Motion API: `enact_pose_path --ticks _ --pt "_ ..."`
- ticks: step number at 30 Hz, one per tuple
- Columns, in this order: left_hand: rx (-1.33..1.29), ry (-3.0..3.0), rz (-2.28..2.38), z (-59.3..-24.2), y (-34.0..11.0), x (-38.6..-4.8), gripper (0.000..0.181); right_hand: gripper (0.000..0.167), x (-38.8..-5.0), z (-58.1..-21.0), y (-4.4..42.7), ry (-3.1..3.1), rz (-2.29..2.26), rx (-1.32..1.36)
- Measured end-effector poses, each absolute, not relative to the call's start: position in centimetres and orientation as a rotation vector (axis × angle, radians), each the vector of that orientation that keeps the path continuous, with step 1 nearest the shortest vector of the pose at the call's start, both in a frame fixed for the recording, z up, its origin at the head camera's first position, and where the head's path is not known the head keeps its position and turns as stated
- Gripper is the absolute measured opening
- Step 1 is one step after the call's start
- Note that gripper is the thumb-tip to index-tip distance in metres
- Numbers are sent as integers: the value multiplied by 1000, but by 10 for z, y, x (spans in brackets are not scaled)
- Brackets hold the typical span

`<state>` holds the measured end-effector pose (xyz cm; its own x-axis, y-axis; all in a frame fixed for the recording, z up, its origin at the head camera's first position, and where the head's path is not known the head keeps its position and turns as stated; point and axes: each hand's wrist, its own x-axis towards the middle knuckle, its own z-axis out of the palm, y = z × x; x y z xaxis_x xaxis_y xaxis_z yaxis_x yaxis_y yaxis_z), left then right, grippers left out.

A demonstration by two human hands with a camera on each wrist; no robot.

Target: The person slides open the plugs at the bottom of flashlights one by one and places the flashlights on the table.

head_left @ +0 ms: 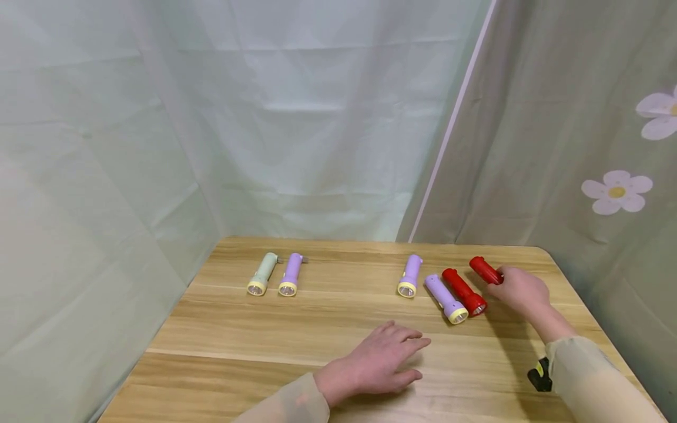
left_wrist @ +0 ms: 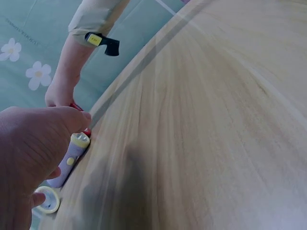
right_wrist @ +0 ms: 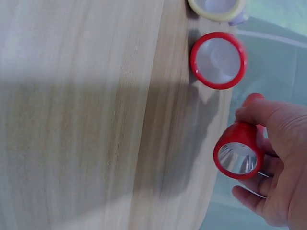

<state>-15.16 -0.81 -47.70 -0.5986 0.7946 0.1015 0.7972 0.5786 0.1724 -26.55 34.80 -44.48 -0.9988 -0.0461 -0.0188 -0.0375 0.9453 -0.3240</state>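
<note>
Wooden table (head_left: 238, 335) is backed by pale curtains (head_left: 328, 117). Rightmost red flashlight (head_left: 483, 269) is grasped by right hand (head_left: 523, 289) at table's right, just beside second red flashlight (head_left: 461, 288). Left hand (head_left: 378, 361) is seen released, fingers extended. Green flashlight (head_left: 264, 270) is placed far left.

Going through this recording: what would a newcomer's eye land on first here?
Probably the bright red flashlight held in the right hand, toward the right side of the wooden table. A second red flashlight lies just left of it, beside a purple flashlight. White flowers on the grey curtain at far right also stand out.
</note>
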Motion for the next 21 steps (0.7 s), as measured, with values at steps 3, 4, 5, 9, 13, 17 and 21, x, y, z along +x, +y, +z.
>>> enact_pose_path --ticks 3,4,5,9,13,17,21 --pt "-1381 -2782 -348 -476 -12 -153 60 37 -261 -440 345 3113 -538 -90" --pt "-1374 -2779 -356 -475 -13 -154 60 40 -259 -438 344 3121 -552 -100" --pt "-1366 -2777 -364 -474 -14 -154 60 43 -257 -435 341 3130 -567 -110" --pt "-1331 -2776 -397 -472 -20 -155 61 54 -249 -427 325 3160 -635 -144" --pt "-1291 -2784 -443 -469 -28 -155 61 54 -243 -423 306 3189 -689 -182" --pt "-1251 -2762 -506 -466 -36 -158 59 54 -236 -419 288 3198 -758 -243" --pt "-1189 -2728 -582 -462 -44 -162 59 55 -227 -416 270 3214 -832 -322"
